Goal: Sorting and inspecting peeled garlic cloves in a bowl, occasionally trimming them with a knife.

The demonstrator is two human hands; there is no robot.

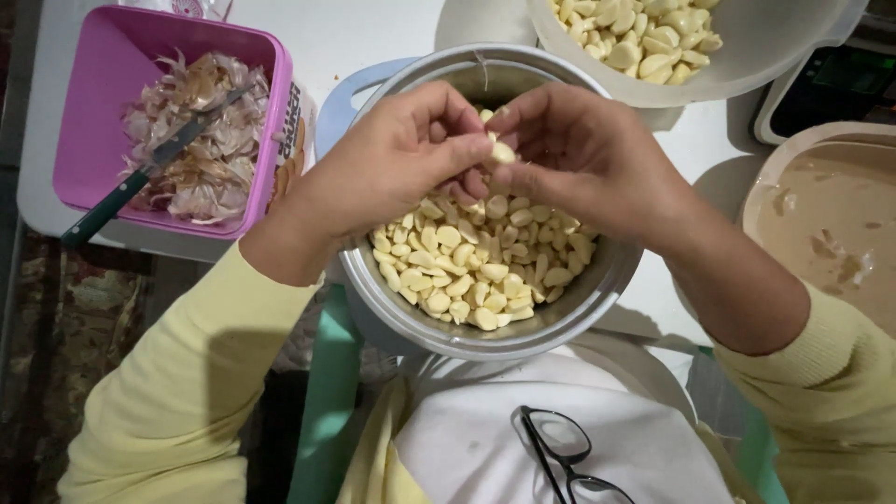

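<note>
A steel pot point(597, 280) sits in front of me, holding several peeled garlic cloves point(471, 266). Both hands meet above it. My left hand point(397, 159) and my right hand point(579, 154) pinch one pale garlic clove point(503, 151) between their fingertips, just over the pile. The far inner wall of the pot is hidden behind my fingers.
A pink tub point(103, 84) at the left holds garlic skins point(201, 135) and a dark-handled knife point(131, 182). A translucent bowl point(747, 65) of peeled cloves stands at the back right. A beige basin point(826, 210) is at the right. Black glasses point(560, 457) hang on my chest.
</note>
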